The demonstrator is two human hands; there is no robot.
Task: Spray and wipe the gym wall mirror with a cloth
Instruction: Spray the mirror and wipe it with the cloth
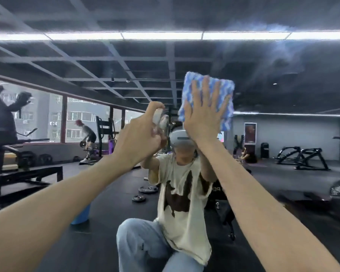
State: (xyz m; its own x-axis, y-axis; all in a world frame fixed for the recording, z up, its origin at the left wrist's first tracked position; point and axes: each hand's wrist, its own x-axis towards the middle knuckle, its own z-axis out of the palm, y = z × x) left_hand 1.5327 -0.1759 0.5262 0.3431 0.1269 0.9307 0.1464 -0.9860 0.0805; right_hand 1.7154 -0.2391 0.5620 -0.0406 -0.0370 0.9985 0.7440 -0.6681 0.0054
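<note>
Up high, the flat right hand [202, 116] pins cloth [226, 90] against mirror [283, 75]; left hand [139, 140] grips spray bottle [159, 119].

Blue-white cloth [227, 91] flat on mirror [283, 75], clear spray bottle [160, 119] alongside

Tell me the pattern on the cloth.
Blue, white and lilac wavy zigzag stripes on the cloth; head view.

The cloth [225, 87] is a fluffy, nubby blue-and-white fabric. The wall mirror [283, 65] is glossy glass, hazed by misty smears. The spray bottle [160, 122] looks like clear plastic.
</note>
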